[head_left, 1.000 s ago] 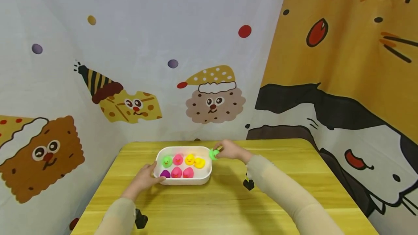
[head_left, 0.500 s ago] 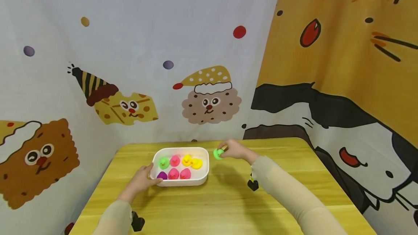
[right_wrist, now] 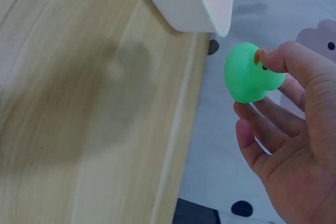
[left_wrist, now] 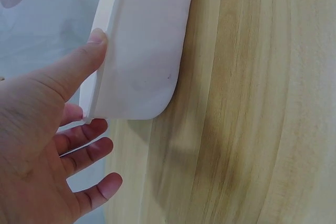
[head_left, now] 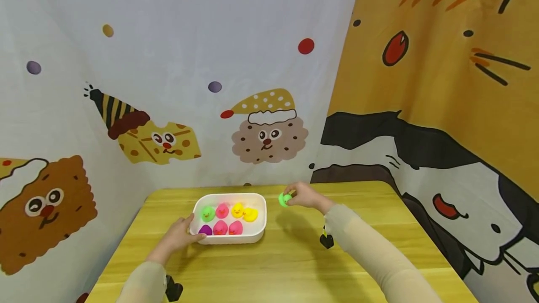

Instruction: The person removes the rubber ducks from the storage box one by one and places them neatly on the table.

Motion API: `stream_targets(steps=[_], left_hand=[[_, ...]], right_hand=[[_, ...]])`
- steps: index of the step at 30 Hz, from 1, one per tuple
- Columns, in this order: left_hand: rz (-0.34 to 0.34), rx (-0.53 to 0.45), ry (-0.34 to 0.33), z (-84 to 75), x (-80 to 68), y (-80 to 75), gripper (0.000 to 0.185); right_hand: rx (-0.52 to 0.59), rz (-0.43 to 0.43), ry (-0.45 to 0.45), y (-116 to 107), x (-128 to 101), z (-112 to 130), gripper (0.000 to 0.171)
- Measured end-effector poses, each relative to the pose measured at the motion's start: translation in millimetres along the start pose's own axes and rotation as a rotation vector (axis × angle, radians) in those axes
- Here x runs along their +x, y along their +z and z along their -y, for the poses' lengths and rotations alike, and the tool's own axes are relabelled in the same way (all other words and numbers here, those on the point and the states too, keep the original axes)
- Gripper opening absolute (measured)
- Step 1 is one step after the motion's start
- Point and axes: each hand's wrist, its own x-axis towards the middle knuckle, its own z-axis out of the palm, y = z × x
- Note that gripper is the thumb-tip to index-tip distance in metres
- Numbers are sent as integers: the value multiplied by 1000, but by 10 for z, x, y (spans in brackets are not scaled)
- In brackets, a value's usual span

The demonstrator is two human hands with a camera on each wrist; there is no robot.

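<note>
Closest in, two pale sleeves (head_left: 375, 256) reach over the wood-grained table (head_left: 261, 275). The left hand (head_left: 178, 236) has the white tray (head_left: 229, 240) gripped at its left end, thumb on the rim, toy ducks (head_left: 220, 227) inside. And the right hand (head_left: 304, 195) pinches a green duck (head_left: 284, 199) in the air, right of the tray! Behind it all, a cloth backdrop (head_left: 168, 60) with cartoon snacks (head_left: 286, 141) and huge animal faces (head_left: 471, 200). The purple duck (head_left: 205, 230) is part-hidden behind the tray's near wall; the left wrist view gets only the tray's outside, cut off at the top. A second ago that green duck was right at the tray's rim; now there's a clear gap.
</note>
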Motion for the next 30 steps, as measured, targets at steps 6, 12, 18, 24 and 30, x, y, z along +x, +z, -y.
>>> stream_targets(steps=[6, 12, 18, 24, 30], left_hand=[[20, -28, -26, 14, -21, 3, 103], [11, -36, -26, 19, -20, 0, 102], [22, -57, -36, 32, -1, 28, 103], [28, -75, -63, 34, 15, 42, 104], [32, -53, -64, 27, 24, 7, 104]], right_hand=[[1, -18, -27, 52, -17, -118, 23], [15, -31, 6, 80, -38, -201, 22], [47, -38, 46, 110, -69, -312, 22], [35, -36, 70, 133, -68, -411, 22], [32, -31, 102, 165, -44, -449, 23]])
